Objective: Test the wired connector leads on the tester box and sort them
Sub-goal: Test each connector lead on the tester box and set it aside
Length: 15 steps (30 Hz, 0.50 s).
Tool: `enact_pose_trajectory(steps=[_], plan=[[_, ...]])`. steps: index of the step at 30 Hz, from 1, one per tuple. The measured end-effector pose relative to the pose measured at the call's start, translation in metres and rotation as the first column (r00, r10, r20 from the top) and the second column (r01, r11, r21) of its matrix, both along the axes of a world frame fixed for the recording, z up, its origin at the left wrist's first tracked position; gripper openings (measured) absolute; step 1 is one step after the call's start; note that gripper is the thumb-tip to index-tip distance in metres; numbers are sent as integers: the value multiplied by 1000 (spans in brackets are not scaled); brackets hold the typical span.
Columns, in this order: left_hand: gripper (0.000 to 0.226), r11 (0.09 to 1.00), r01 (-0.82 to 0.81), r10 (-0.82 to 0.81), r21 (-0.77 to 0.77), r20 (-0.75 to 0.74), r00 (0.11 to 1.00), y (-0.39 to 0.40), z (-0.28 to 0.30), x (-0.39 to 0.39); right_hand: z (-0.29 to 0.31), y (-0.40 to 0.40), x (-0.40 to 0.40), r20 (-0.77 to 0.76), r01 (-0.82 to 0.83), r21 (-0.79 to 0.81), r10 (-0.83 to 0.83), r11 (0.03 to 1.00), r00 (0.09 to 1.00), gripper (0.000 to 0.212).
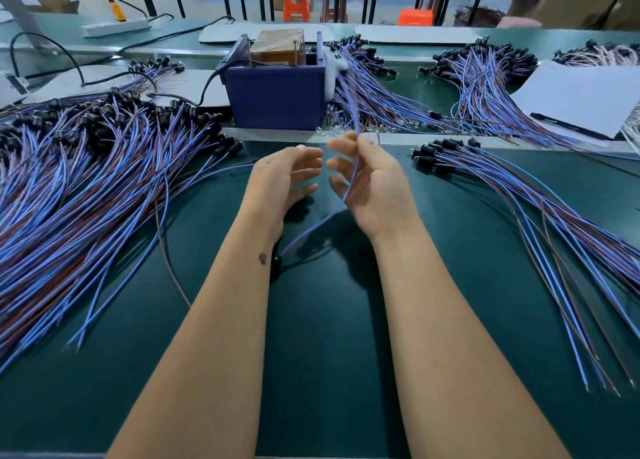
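Right hand (372, 185) pinching blue lead (351, 178), green mat (329, 354), orange stools (296, 5)

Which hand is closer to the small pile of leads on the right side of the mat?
The right hand. It holds a blue lead just left of the small pile. The left hand sits farther left, beyond the right hand, nearer the big pile.

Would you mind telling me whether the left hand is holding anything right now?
Empty: the left hand has loosely curled fingers around nothing; the right hand pinches the blue lead.
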<state>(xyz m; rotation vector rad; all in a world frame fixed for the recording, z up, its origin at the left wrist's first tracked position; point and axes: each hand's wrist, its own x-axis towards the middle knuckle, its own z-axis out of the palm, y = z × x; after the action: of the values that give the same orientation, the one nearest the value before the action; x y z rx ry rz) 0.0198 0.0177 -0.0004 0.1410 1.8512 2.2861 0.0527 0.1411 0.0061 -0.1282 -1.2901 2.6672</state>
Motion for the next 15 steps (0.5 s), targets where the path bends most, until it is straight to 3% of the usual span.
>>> enact_pose_trajectory(steps=[3, 5, 8, 12, 15], plan=[[30, 993, 112, -115, -46, -71, 991, 5, -1, 4, -6, -16, -3, 19, 84, 466, -105, 881, 994, 24], [27, 986, 155, -159, -59, -85, 984, 5, 1, 5, -9, -23, -4, -51, 152, 601, -152, 785, 987, 22], [28, 986, 157, -161, -47, -79, 984, 1, -1, 2, -6, -22, -1, -97, 174, 660, -147, 731, 984, 21], [25, 988, 145, -150, -51, -115, 982, -4, -3, 2, 0, -14, 4, 96, -78, 539, 31, 838, 995, 43], [29, 999, 32, -36, -35, -124, 992, 0, -6, -1, 0, -9, 2, 137, -55, 511, -18, 858, 990, 35]])
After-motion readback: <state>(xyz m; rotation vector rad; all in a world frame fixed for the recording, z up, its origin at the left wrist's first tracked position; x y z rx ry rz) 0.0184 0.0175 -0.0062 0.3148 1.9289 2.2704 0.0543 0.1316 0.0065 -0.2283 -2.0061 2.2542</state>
